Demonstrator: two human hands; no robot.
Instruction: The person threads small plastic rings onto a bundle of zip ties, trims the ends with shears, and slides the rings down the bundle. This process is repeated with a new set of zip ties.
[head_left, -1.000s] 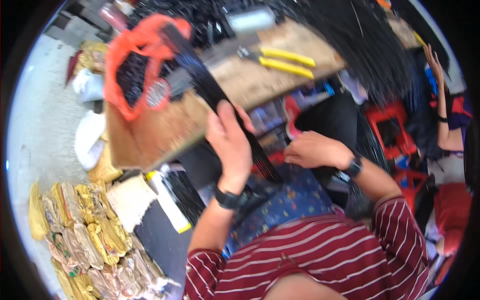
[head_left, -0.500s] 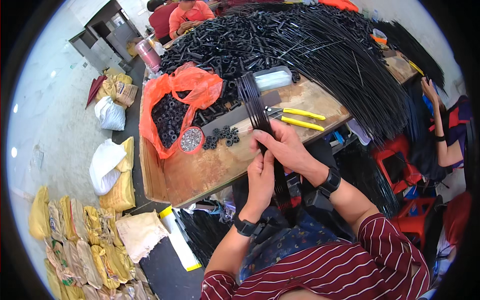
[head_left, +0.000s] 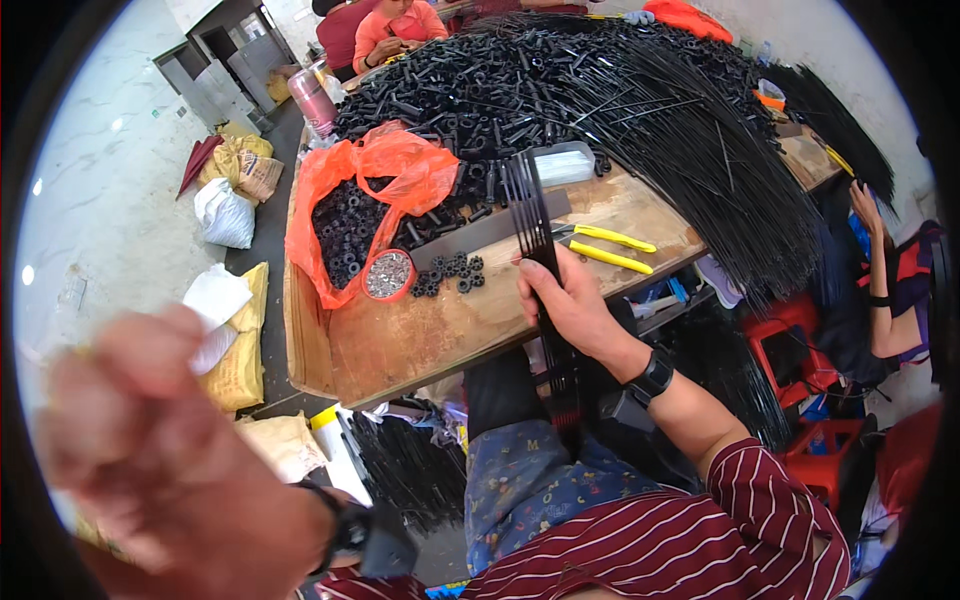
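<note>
My right hand [head_left: 575, 310] grips a bundle of thin black rods [head_left: 530, 215] around its middle, over the table's near edge. The rods' upper ends fan slightly apart above the tabletop, and their lower ends hang near my lap. My left hand [head_left: 190, 450] is raised close to the camera at the lower left, away from the bundle and smeared by motion. Its fingers look bent, but whether they hold anything is not visible. Beside the bundle lie yellow-handled pliers [head_left: 612, 262]. Small black ring-shaped parts [head_left: 450, 272] sit loose next to a red-rimmed tub of small metal pieces [head_left: 388, 274].
An orange plastic bag [head_left: 405, 170] holds more black rings on the wooden table [head_left: 400, 340]. Black tubular parts [head_left: 470, 90] and long black rods [head_left: 690, 150] are heaped behind. Red stools [head_left: 790, 350] and a co-worker's arm [head_left: 880, 270] are at right; sacks [head_left: 240, 340] stand left.
My left hand has let go of the rods and swung left and up toward the camera. My right hand still holds the bundle. The view has shifted slightly.
</note>
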